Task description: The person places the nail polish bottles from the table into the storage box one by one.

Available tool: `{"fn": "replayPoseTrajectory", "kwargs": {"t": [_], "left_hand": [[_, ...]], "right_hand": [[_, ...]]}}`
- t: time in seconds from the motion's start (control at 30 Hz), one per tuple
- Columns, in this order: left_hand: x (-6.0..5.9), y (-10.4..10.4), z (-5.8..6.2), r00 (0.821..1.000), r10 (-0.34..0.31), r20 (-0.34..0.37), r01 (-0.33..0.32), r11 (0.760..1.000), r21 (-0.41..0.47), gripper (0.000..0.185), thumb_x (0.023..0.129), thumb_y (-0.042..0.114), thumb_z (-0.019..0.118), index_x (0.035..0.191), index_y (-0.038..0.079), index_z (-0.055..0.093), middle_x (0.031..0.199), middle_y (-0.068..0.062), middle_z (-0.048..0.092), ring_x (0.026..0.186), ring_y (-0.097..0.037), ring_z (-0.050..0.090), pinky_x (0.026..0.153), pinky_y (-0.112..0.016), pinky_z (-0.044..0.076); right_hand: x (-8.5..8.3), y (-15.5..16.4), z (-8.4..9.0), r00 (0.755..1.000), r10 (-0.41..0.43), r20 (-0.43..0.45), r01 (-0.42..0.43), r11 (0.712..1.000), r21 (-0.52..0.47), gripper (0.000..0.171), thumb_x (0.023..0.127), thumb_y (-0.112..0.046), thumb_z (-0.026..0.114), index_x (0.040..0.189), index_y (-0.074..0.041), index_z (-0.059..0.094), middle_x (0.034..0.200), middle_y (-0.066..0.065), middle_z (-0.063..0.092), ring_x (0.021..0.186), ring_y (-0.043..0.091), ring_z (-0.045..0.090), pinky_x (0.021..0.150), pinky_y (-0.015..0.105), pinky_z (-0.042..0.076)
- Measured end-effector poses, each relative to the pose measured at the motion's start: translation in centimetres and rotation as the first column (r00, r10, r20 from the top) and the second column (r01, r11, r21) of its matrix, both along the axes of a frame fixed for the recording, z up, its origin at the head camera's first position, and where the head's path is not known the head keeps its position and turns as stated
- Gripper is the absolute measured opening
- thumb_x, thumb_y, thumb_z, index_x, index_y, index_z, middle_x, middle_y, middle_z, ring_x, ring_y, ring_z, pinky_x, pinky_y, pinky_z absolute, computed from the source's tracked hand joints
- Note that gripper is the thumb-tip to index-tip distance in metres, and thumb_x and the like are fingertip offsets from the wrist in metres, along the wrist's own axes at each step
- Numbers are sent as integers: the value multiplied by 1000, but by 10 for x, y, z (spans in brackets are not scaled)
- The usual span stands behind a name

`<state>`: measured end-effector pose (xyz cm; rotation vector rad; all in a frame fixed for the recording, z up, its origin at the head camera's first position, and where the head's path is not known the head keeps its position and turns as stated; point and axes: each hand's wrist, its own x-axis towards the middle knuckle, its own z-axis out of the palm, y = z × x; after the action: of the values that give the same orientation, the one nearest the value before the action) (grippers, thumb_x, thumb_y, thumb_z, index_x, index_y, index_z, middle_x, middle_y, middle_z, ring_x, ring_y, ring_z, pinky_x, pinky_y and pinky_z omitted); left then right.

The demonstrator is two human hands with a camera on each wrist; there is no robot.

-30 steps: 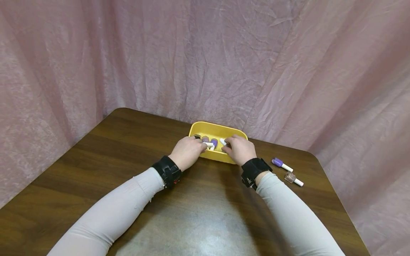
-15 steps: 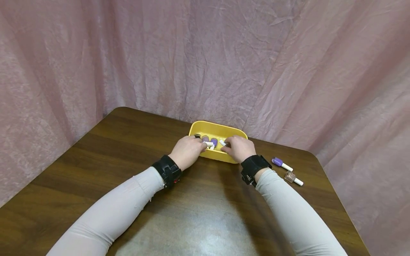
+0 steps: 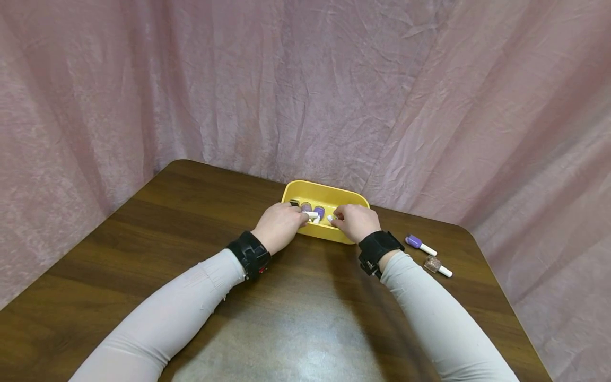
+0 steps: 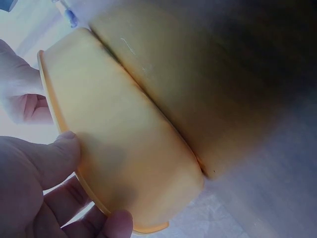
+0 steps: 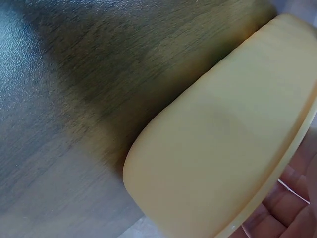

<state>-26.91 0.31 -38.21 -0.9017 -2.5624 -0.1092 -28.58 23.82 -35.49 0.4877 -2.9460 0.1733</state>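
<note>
A yellow tray [image 3: 319,191] stands at the table's far edge and holds several purple nail polish bottles [image 3: 319,211] with white caps. My left hand [image 3: 280,225] grips the tray's near left rim; in the left wrist view the thumb [image 4: 58,154] presses the tray's outer wall [image 4: 124,148] while the fingers curl past the rim. My right hand [image 3: 355,222] reaches over the near right rim and pinches a white-capped bottle [image 3: 330,217] inside. The right wrist view shows mostly the tray's wall [image 5: 223,144], with fingers [image 5: 290,203] behind the rim.
Right of the tray, two bottles lie on the dark wooden table [image 3: 191,239]: a purple one [image 3: 414,242] and a glittery beige one [image 3: 433,263], both white-capped. Pink cloth [image 3: 305,79] hangs close behind the table. The rounded right corner [image 3: 470,236] is near.
My right hand has drawn in slightly, and the white cap at its fingertips sits a little lower in the tray. The left hand and the tray have stayed put.
</note>
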Motion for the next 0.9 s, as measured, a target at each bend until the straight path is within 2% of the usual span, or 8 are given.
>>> {"fn": "replayPoseTrajectory", "kwargs": {"t": [0.2, 0.47, 0.7, 0.8, 0.9], "left_hand": [[-1, 0, 0, 1000, -3, -4, 3, 1000, 4, 10, 103, 28, 78, 101, 20, 84, 95, 0, 78, 85, -24, 71, 77, -41, 57], [0, -1, 0, 1000, -1, 15, 1, 1000, -1, 11, 105, 28, 77, 102, 20, 84, 96, 0, 78, 86, -24, 71, 78, -41, 57], [-2, -1, -1, 1000, -4, 3, 4, 1000, -3, 11, 105, 28, 77, 103, 20, 84, 97, -1, 79, 86, -24, 71, 77, -40, 57], [-2, -1, -2, 1000, -2, 4, 2, 1000, -5, 11, 105, 28, 77, 104, 20, 85, 97, -1, 79, 86, -24, 71, 77, -40, 57], [-3, -1, -3, 1000, -4, 1, 4, 1000, -6, 10, 105, 27, 77, 103, 20, 85, 96, -1, 78, 86, -24, 71, 77, -40, 57]], "right_hand": [[0, 1, -2, 1000, 9, -30, -9, 1000, 4, 24, 101, -33, 82, 116, -14, 85, 104, 3, 82, 93, 25, 77, 77, 52, 61], [6, 2, -3, 997, 24, -75, -24, 1000, -2, 33, 105, -34, 78, 128, -11, 82, 117, 10, 80, 99, 28, 76, 78, 51, 62], [14, 8, -3, 992, 28, -125, -34, 998, -51, 27, 106, -33, 77, 122, -12, 81, 106, 6, 76, 87, 23, 70, 72, 47, 58], [18, 12, -4, 991, 31, -134, -40, 997, -69, 31, 106, -34, 77, 127, -11, 80, 114, 7, 77, 96, 25, 73, 78, 49, 60], [23, 16, -5, 988, 36, -147, -48, 996, -81, 37, 106, -35, 77, 134, -10, 78, 128, 10, 77, 114, 31, 73, 90, 53, 61]]}}
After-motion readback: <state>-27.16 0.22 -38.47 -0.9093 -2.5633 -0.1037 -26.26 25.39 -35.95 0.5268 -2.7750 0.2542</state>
